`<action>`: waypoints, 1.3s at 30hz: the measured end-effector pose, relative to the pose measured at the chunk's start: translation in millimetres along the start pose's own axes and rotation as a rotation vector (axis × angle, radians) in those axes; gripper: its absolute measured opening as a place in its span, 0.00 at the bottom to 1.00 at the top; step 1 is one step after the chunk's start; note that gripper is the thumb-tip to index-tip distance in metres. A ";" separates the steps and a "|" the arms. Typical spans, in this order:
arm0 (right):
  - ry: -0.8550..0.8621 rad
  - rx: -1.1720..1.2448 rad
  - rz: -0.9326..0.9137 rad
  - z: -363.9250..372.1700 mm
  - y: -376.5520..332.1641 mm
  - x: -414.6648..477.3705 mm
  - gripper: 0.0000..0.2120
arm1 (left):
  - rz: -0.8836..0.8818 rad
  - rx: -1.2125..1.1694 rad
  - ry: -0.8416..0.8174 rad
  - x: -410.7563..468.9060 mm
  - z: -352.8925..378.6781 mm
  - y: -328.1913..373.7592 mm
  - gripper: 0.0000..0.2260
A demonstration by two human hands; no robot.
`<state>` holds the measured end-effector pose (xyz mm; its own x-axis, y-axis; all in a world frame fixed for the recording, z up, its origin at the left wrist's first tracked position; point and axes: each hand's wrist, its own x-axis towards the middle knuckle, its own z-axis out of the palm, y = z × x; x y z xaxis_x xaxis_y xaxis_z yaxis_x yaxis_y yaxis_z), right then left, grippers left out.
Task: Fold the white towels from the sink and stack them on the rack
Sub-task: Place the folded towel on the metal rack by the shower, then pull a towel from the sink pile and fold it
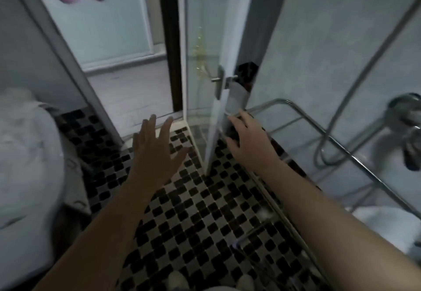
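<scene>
Caught the fingers (pixel 149 124) of the left hand (pixel 157 151) splayed wide and straight, gripping nothing, hovering at centre frame over the checkered floor (pixel 193 211). Spotted the fingers (pixel 234 123) of the right hand (pixel 250 147) loosely bent, closed round nothing, just beside the lower edge of the white door (pixel 215 117); could not tell touching from apart. Followed both bare forearms back down to the bottom of the frame. Picked out the door handle (pixel 222 80) above the right hand, a little right of centre. Traced the rack (pixel 303 110), chrome rails, from behind the right hand's fingertips out toward the right edge. Found the white towels (pixel 25 154) heaped at the left edge, blurred, well apart from both hands. Noted a white cloth (pixel 382 231) at lower right, below the rack's rail, too blurred to tell folded or loose. Glimpsed a shower hose (pixel 355 81) and a tap (pixel 407 117) at upper right.
</scene>
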<state>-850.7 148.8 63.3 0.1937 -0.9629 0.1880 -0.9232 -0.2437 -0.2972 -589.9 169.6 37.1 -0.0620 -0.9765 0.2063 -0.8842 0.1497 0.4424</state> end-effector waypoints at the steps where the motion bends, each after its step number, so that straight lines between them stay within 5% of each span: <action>1: -0.006 0.009 -0.020 5.7 -19.6 11.2 0.27 | -0.032 0.007 0.011 -2.7 -11.2 -19.3 0.37; 20: -0.303 0.117 -0.691 145.3 -314.1 178.4 0.34 | -0.686 0.133 0.324 -72.8 -128.7 -250.5 0.38; 29: -0.484 0.161 -0.994 220.6 -423.4 271.8 0.34 | -1.111 -0.028 0.481 -49.6 -148.8 -315.1 0.39; 39: -0.757 0.066 -1.200 287.2 -475.4 300.3 0.34 | -1.237 -0.141 0.565 -44.7 -134.8 -338.7 0.35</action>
<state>-258.3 -57.8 -7.7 0.9839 0.0050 -0.1786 -0.0615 -0.9291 -0.3648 -225.2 183.5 -4.3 0.9534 -0.2920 -0.0756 -0.1670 -0.7197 0.6739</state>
